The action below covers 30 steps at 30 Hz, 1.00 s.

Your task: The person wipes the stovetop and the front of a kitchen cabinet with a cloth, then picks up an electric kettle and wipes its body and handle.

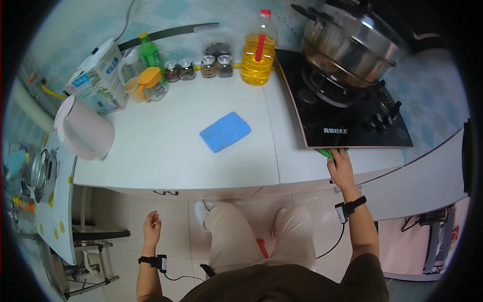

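At the front edge of the black gas cooktop [324, 117], my right hand [341, 166] presses on a green cloth [324, 152]. Part of the cloth is hidden beneath the cooktop's edge and under my fingers. My left hand [152, 225] hangs over the floor in front of the counter, fingers loosely curled with nothing visible in them. A folded blue cloth [225, 132] lies on the white countertop [177, 151], left of the cooktop and apart from both hands.
A large steel steamer pot [343, 53] sits on the burner. Beside the cooktop stands an oil bottle [258, 56]. Several spice jars [208, 66], a yellow-lidded pitcher [153, 85] and a carton [100, 83] line the back. A pink electric kettle [88, 128] stands at the left.
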Each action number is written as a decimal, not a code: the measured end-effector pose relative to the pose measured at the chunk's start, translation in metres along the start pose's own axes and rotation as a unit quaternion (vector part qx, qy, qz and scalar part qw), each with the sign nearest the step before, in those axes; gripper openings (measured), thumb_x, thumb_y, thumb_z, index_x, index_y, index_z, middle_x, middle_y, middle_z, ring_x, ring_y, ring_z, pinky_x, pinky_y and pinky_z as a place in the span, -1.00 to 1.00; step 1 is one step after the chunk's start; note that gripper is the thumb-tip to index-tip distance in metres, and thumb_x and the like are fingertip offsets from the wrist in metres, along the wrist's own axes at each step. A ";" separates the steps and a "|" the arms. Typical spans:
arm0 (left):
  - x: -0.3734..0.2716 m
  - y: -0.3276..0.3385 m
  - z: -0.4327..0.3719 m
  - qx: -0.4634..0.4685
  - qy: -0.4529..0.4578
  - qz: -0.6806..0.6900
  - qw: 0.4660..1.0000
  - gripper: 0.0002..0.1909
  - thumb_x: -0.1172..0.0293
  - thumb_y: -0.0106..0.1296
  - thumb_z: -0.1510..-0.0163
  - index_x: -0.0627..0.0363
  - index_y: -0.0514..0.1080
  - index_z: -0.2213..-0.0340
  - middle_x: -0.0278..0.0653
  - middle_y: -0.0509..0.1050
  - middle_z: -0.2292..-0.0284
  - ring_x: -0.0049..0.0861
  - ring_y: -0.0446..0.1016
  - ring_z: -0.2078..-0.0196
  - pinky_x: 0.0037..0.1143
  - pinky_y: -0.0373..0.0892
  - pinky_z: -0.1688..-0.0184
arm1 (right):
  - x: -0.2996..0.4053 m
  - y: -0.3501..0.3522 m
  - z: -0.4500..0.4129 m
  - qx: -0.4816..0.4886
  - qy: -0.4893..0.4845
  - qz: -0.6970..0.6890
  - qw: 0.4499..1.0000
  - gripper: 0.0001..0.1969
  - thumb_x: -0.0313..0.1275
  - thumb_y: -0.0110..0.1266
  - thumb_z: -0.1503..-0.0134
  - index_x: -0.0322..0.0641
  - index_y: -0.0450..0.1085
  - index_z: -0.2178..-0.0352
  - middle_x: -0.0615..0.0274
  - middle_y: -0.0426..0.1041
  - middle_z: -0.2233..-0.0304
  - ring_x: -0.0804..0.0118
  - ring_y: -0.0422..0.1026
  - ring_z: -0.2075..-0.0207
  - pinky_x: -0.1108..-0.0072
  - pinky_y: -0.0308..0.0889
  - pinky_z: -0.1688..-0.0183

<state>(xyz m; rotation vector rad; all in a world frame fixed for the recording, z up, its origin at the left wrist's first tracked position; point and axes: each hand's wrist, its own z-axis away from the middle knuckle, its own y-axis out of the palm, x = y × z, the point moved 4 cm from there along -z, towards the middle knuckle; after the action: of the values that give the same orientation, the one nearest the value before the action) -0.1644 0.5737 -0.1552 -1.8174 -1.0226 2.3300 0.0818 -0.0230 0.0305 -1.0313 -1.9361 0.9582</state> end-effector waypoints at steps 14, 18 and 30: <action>-0.027 -0.020 -0.019 0.198 -0.048 -0.132 0.970 -0.59 0.54 -0.03 -0.01 0.24 0.26 0.06 -0.10 0.42 0.21 -0.44 0.41 0.18 -0.51 0.36 0.17 | -0.002 0.001 0.002 -0.009 0.029 0.027 0.999 -0.73 -0.43 -0.02 0.09 -0.29 0.35 0.30 -0.08 0.32 0.32 -0.11 0.27 0.26 0.26 0.21 0.20; -0.032 -0.074 -0.027 0.160 -0.001 -0.105 0.982 -0.60 0.58 -0.09 -0.04 0.22 0.25 0.04 -0.13 0.40 0.18 -0.50 0.39 0.17 -0.54 0.35 0.17 | -0.001 -0.001 0.003 -0.020 0.039 0.032 0.999 -0.65 -0.40 -0.06 0.04 -0.23 0.32 0.16 -0.15 0.31 0.16 -0.17 0.27 0.18 0.26 0.21 0.11; -0.086 -0.167 -0.054 -0.152 0.243 -0.078 0.955 -0.37 0.57 -0.01 0.02 0.17 0.08 -0.10 -0.08 0.24 -0.02 -0.31 0.26 -0.04 -0.41 0.21 -0.04 | -0.012 0.033 0.010 -0.016 0.125 0.098 0.987 -0.59 -0.27 -0.12 -0.07 -0.13 0.26 0.03 -0.24 0.19 -0.01 -0.22 0.22 0.02 0.27 0.13 -0.06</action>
<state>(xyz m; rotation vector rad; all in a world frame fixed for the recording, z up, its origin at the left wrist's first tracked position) -0.1514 0.6968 -0.0045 -2.1593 -1.4239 1.5783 0.0891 -0.0227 -0.0055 -1.3129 -1.6715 0.8582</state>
